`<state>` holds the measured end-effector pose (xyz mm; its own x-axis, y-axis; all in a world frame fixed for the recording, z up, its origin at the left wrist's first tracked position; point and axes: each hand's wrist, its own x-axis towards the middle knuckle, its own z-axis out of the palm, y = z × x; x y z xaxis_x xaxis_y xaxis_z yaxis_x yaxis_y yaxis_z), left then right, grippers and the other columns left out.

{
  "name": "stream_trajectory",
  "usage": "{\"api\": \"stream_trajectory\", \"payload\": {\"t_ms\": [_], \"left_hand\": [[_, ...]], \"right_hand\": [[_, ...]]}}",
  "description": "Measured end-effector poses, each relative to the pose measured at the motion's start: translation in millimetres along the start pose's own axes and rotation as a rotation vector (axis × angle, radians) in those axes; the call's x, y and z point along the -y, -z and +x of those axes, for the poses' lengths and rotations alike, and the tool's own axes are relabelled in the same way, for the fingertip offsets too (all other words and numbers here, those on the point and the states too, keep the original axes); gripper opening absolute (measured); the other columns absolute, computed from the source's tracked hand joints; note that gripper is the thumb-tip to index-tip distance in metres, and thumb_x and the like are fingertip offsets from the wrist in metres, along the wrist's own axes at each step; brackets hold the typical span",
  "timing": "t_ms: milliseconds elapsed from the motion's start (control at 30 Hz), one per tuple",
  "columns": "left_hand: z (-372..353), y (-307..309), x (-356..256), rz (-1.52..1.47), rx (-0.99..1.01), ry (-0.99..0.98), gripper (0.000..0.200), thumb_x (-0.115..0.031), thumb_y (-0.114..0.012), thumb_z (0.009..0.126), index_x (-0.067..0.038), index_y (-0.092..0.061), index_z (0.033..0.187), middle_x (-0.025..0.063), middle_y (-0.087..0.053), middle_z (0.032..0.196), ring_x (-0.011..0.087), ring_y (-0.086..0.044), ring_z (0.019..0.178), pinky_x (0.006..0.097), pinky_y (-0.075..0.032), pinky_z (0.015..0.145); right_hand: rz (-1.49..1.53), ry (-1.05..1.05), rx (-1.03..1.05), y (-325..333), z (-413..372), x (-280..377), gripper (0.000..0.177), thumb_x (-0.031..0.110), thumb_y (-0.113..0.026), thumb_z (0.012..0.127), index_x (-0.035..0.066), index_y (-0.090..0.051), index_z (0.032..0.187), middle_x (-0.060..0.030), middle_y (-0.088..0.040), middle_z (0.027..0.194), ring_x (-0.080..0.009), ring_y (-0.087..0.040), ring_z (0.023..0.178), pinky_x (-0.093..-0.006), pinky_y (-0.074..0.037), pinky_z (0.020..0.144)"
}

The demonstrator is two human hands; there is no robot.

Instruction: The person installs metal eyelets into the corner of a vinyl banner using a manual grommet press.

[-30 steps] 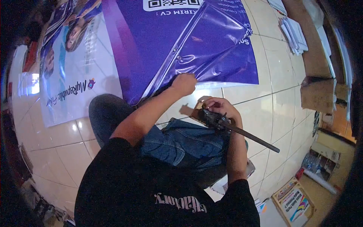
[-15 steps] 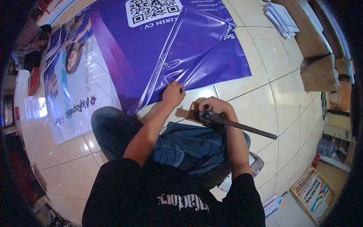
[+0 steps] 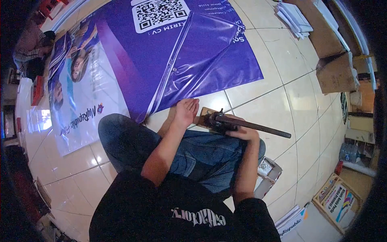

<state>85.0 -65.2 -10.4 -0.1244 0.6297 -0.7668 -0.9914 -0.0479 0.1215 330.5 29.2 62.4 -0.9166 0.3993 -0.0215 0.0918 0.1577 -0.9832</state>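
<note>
A large purple and white vinyl banner (image 3: 139,64) lies on the floor ahead of me, one corner folded over, with metal eyelets on the folded strip. My left hand (image 3: 186,113) is just off the banner's near edge, palm turned up, fingers loosely apart; I see nothing in it. Beside it, a dark metal eyelet press (image 3: 219,122) with a long bar-like lever (image 3: 262,128) sits on a wooden base (image 3: 206,111). My right hand (image 3: 244,132) is at the near side of the press, below the lever, fingers against its body and partly hidden.
An open white box (image 3: 269,171) stands by my right knee. Cardboard boxes (image 3: 336,74) and a stack of papers (image 3: 296,20) are on the right. A framed sign (image 3: 338,203) leans at lower right. Another person (image 3: 34,50) crouches at the far left.
My left hand has come off the banner's edge and turned palm up. My right hand has gone from the top of the press to its near side, under the lever.
</note>
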Motion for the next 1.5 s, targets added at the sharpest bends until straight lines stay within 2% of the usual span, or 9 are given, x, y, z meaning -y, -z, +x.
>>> {"api": "stream_trajectory", "payload": {"t_ms": [100,267,367,533,633,767,900,1100,1500], "left_hand": [[4.7,0.7,-1.4,-0.027,0.034,-0.055,0.033,-0.014,-0.052,0.086,0.009,-0.045,0.109,0.0152,-0.055,0.106,0.0236,-0.057,0.098,0.0317,-0.049,0.090],[8.6,-4.0,-4.0,0.056,-0.008,0.030,0.032,-0.028,-0.055,0.090,0.003,-0.051,0.100,0.0104,-0.059,0.100,0.0182,-0.061,0.090,0.0255,-0.053,0.077],[22.6,2.1,3.7,0.141,-0.057,-0.055,0.031,-0.028,-0.057,0.090,0.000,-0.053,0.102,0.0093,-0.061,0.100,0.0153,-0.062,0.088,0.0227,-0.052,0.074],[12.9,-10.8,-1.5,0.131,-0.038,-0.195,0.020,-0.017,-0.060,0.088,-0.001,-0.054,0.099,0.0081,-0.062,0.098,0.0163,-0.061,0.092,0.0203,-0.051,0.067],[16.2,-7.3,-2.1,0.124,0.004,-0.173,0.018,-0.018,-0.061,0.087,-0.004,-0.057,0.097,0.0069,-0.062,0.098,0.0136,-0.061,0.088,0.0181,-0.047,0.062],[29.3,-7.5,2.2,0.128,0.038,-0.198,0.015,-0.015,-0.065,0.083,-0.008,-0.058,0.094,0.0033,-0.064,0.090,0.0129,-0.062,0.081,0.0216,-0.046,0.068],[41.0,-3.5,5.9,0.175,0.116,-0.313,0.015,-0.016,-0.065,0.082,-0.009,-0.062,0.095,0.0046,-0.065,0.094,0.0133,-0.060,0.082,0.0277,-0.047,0.070],[31.5,-21.3,6.6,0.447,0.003,-0.424,0.017,-0.014,-0.066,0.082,-0.009,-0.064,0.097,0.0022,-0.066,0.088,0.0144,-0.062,0.078,0.0277,-0.046,0.066],[26.9,-21.4,11.1,0.249,-0.036,-0.293,0.015,-0.017,-0.072,0.079,-0.005,-0.066,0.085,0.0033,-0.066,0.076,0.0131,-0.061,0.061,0.0267,-0.045,0.055]], "right_hand": [[-0.167,-0.071,-0.011,-7.7,16.1,12.3,0.055,0.019,-0.070,0.073,0.002,-0.053,0.123,-0.0149,-0.063,0.110,-0.0271,-0.059,0.105,-0.0361,-0.046,0.091],[-0.407,-0.091,0.007,-11.4,24.8,8.5,0.050,0.024,-0.069,0.070,0.003,-0.059,0.115,-0.0153,-0.066,0.097,-0.0332,-0.064,0.088,-0.0375,-0.051,0.079],[-0.316,0.133,-0.036,-14.0,22.8,-12.9,0.048,0.027,-0.068,0.069,0.003,-0.062,0.109,-0.0148,-0.066,0.094,-0.0338,-0.064,0.085,-0.0367,-0.051,0.079],[-0.151,0.051,-0.309,-28.9,18.3,-22.8,0.043,0.016,-0.071,0.064,-0.002,-0.063,0.102,-0.0141,-0.067,0.093,-0.0246,-0.065,0.085,-0.0329,-0.051,0.080],[0.043,-0.260,-0.570,-45.6,28.7,-4.0,0.036,0.002,-0.070,0.067,-0.004,-0.063,0.102,-0.0088,-0.066,0.097,-0.0158,-0.062,0.088,-0.0296,-0.049,0.080],[0.067,-0.155,-0.924,-65.3,63.5,6.4,0.029,0.006,-0.068,0.072,-0.004,-0.063,0.098,-0.0072,-0.066,0.089,-0.0145,-0.061,0.083,-0.0291,-0.048,0.076],[-0.021,-0.248,-1.024,-73.8,94.4,9.1,0.021,0.008,-0.068,0.074,-0.004,-0.064,0.090,-0.0054,-0.064,0.085,-0.0121,-0.058,0.079,-0.0260,-0.045,0.072],[-0.067,-0.258,-1.059,-84.8,123.5,2.6,0.018,0.008,-0.067,0.074,-0.004,-0.065,0.087,-0.0040,-0.063,0.076,-0.0115,-0.057,0.070,-0.0273,-0.047,0.066],[-0.114,-0.351,-1.045,-92.4,134.3,4.6,0.020,0.008,-0.068,0.072,-0.005,-0.064,0.086,-0.0047,-0.063,0.077,-0.0120,-0.058,0.070,-0.0261,-0.046,0.066]]}}
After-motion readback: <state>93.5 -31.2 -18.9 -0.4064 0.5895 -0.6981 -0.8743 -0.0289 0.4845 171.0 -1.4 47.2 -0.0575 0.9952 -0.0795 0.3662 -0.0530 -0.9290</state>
